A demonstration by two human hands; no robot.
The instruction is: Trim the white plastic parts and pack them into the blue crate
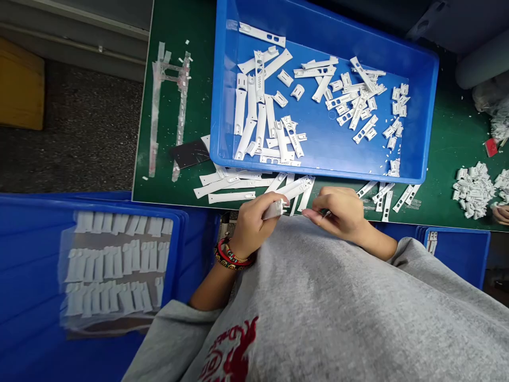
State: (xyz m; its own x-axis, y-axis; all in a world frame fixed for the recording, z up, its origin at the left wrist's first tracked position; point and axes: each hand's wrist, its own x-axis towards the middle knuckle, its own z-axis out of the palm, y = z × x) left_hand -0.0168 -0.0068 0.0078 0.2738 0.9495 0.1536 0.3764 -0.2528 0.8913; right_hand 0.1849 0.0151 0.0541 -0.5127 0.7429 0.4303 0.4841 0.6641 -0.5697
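Just in front of your shirt, your left hand [254, 222] grasps a white plastic piece [272, 210] by the table's near edge, while your right hand [341, 213] is curled beside it, its contents too hidden to tell. A loose pinch could drop that piece, and a forearm's brush could knock the white strips [231, 198] lying between you and the blue bin [353, 176] off the green table [202, 109].
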